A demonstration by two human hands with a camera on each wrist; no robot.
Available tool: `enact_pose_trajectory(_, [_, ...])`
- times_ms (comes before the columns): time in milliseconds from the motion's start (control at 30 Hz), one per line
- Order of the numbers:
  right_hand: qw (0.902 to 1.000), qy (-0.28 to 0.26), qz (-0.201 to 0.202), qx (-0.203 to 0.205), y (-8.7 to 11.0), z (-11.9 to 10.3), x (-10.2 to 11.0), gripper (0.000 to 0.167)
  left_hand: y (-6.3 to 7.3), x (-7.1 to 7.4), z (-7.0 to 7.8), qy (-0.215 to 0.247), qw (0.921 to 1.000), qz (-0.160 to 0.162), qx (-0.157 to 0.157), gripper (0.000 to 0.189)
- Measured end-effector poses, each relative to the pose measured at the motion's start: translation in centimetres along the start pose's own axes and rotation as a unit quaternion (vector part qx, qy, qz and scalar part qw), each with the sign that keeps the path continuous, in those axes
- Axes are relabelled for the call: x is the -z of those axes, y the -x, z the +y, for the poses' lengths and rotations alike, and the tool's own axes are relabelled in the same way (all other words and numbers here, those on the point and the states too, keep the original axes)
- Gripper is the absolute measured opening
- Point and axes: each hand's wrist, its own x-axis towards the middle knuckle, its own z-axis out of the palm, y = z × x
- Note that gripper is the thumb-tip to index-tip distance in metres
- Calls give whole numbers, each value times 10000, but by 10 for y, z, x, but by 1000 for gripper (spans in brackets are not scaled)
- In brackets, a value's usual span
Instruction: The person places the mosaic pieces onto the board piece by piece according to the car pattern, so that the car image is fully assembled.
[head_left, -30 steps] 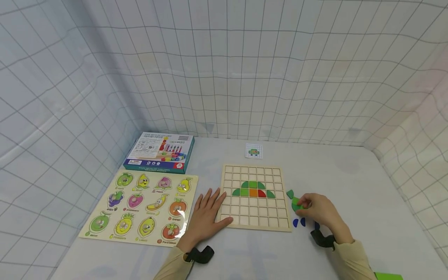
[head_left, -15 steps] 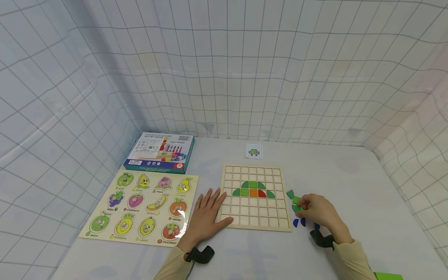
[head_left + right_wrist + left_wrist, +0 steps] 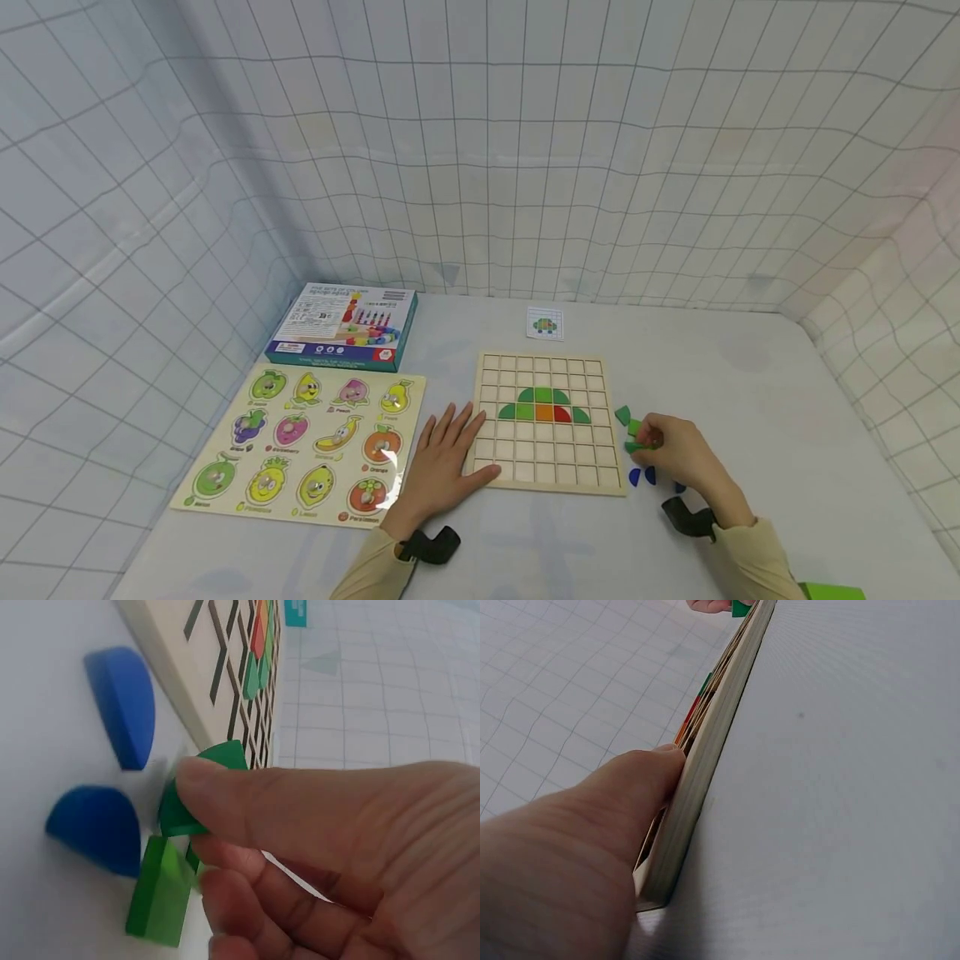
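My left hand (image 3: 444,462) lies with spread fingers at the left edge of the wooden grid board (image 3: 525,475), thumb on its lower left corner. Green, orange and red pieces (image 3: 543,412) form a domed shape in the board's cells. Right of the board, my right hand (image 3: 684,454) pinches a dark green quarter-round piece (image 3: 180,816) between thumb and fingers, tilted up. Just by it are a light green block (image 3: 159,896) and blue half-round pieces (image 3: 97,829). Another dark green piece (image 3: 622,415) lies closer to the board. The fingers hide part of the pile.
A small pattern card (image 3: 544,323) lies behind the board. To the left are a fruit puzzle board (image 3: 285,458) and, behind it, a boxed toy set (image 3: 341,327). A bright green object (image 3: 831,592) shows at the lower right edge. Grid-patterned curtains (image 3: 525,167) enclose the table.
The dark green piece under my right fingertips has tipped up from lying flat and is now pinched. The right hand has barely shifted; the left hand stays where it was.
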Motion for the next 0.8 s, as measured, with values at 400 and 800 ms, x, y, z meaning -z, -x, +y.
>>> enact_pose_trajectory(400, [9895, -492, 752, 1130, -14, -29, -27, 15, 0, 0, -2, -3, 10000, -4, -1, 82])
enact_pose_trajectory(800, [9852, -924, 281, 1414, -38, -76, -68, 8, 0, 2, 0, 46, 10000, 20, -42, 81])
